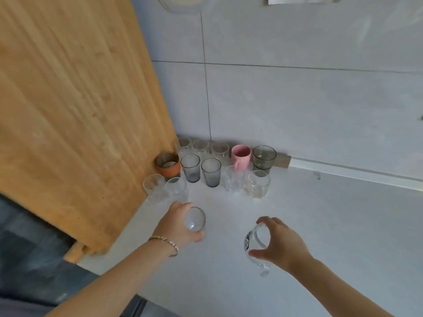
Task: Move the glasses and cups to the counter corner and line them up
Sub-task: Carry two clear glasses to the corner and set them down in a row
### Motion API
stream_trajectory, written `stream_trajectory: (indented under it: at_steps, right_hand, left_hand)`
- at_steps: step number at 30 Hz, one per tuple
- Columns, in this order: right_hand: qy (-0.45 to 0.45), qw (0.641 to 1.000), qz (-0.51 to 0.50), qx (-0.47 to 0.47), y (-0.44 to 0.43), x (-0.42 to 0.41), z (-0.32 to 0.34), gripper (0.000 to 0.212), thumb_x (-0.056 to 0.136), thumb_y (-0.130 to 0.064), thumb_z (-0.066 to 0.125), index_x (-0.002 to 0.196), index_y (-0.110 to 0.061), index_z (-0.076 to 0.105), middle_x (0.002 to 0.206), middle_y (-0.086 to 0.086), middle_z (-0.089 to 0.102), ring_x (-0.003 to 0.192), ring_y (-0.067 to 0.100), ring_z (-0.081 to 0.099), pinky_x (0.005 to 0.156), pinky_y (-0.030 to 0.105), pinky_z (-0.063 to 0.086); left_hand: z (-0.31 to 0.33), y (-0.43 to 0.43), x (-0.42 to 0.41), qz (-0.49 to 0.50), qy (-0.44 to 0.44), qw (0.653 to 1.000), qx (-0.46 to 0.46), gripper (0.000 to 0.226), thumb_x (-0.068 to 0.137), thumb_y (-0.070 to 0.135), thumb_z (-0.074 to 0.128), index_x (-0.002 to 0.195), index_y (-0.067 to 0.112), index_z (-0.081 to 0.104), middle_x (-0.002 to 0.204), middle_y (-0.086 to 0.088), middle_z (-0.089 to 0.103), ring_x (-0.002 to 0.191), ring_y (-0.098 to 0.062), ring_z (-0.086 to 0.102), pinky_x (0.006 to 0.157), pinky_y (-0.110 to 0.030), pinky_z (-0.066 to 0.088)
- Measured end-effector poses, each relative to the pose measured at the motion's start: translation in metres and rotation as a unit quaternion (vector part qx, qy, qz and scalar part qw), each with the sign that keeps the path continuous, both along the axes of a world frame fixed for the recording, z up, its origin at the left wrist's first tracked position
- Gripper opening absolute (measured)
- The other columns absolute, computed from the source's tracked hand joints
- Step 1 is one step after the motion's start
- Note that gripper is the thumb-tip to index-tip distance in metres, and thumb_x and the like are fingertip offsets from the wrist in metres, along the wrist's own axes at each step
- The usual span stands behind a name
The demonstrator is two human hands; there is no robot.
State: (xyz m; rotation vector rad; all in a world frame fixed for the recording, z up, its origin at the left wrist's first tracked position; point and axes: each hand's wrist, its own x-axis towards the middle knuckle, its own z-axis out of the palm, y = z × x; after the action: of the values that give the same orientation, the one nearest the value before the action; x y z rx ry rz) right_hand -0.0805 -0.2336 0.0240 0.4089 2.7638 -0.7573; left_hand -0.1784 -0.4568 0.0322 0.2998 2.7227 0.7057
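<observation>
Well, what I saw from the head camera, line by line:

Left hand: my left hand (177, 224) was wrapped around a clear tumbler (195, 219), fingers curled on its far side and thumb on the near side, mouth tipped toward the camera, above the white counter (320, 225).
Wrist: a beaded bracelet (164, 241) sat on the left wrist.
Right hand: my right hand (278, 243) was pinching the rim of a clear glass mug (256, 244) with a dark printed mark on its side; its handle pointed down toward me.
Spacing: the two held glasses were apart from each other and nearer to me than the group in the corner.
Back row: three clear glasses stood along the tiled wall (297, 99), then a pink mug (240, 157) and a smoky grey glass (264, 157) just beside it.
Middle row: a glass with an orange band (167, 165) stood against the wooden board (75, 110), then two ribbed grey tumblers, the left one (190, 167) and the right one (211, 172), then two clear glasses.
Front left: two more clear glasses stood near the board's edge, just beyond the left hand.
Orientation: everything in the corner stood upright, mouths up.
</observation>
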Motion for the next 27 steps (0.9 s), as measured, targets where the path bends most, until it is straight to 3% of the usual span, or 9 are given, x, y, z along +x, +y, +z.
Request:
stream_trajectory:
  at_steps: [8, 13, 18, 22, 27]
  right_hand:
    - [-0.03, 0.998, -0.057, -0.005, -0.037, -0.062, -0.022, 0.07, 0.066, -0.05, 0.072, 0.126, -0.032, 0.042, 0.126, -0.011, 0.051, 0.092, 0.011, 0.056, 0.073, 0.017, 0.036]
    - [-0.051, 0.989, -0.141, 0.002, -0.06, -0.08, -0.035, 0.072, 0.066, -0.051, 0.073, 0.128, -0.033, 0.041, 0.128, -0.012, 0.05, 0.083, 0.007, 0.046, 0.07, 0.017, 0.034]
    - [-0.059, 0.98, -0.191, 0.013, -0.07, -0.107, -0.042, 0.073, 0.068, -0.049, 0.074, 0.131, -0.031, 0.04, 0.133, -0.01, 0.048, 0.109, 0.014, 0.057, 0.075, 0.019, 0.035]
    - [-0.058, 0.977, -0.202, 0.029, -0.071, -0.142, -0.048, 0.072, 0.07, -0.046, 0.075, 0.13, -0.027, 0.041, 0.134, -0.005, 0.048, 0.109, 0.019, 0.058, 0.077, 0.024, 0.041]
    - [-0.073, 0.978, -0.192, 0.034, -0.073, -0.173, -0.063, 0.072, 0.07, -0.043, 0.075, 0.131, -0.025, 0.04, 0.131, -0.001, 0.047, 0.114, 0.021, 0.055, 0.087, 0.029, 0.045]
  left_hand:
    - [-0.024, 0.028, -0.116, -0.113, -0.02, 0.993, -0.039, 0.074, 0.072, 0.03, 0.073, 0.135, 0.014, 0.039, 0.137, -0.006, 0.036, 0.122, -0.023, 0.049, 0.1, -0.029, 0.042]
    - [-0.05, 0.039, -0.156, -0.217, -0.032, 0.97, -0.108, 0.066, 0.073, 0.032, 0.073, 0.128, 0.012, 0.043, 0.132, -0.009, 0.04, 0.116, -0.028, 0.053, 0.097, -0.036, 0.047]
    - [-0.065, 0.04, -0.178, -0.27, -0.039, 0.956, -0.111, 0.067, 0.073, 0.035, 0.071, 0.129, 0.011, 0.042, 0.129, -0.01, 0.04, 0.114, -0.029, 0.054, 0.097, -0.039, 0.048]
    - [-0.071, 0.038, -0.182, -0.304, -0.029, 0.946, -0.111, 0.061, 0.074, 0.036, 0.07, 0.123, 0.01, 0.043, 0.125, -0.01, 0.041, 0.109, -0.029, 0.055, 0.09, -0.038, 0.05]
    - [-0.076, 0.036, -0.185, -0.313, -0.02, 0.943, -0.111, 0.064, 0.076, 0.036, 0.069, 0.127, 0.01, 0.04, 0.129, -0.01, 0.039, 0.113, -0.028, 0.052, 0.092, -0.037, 0.05]
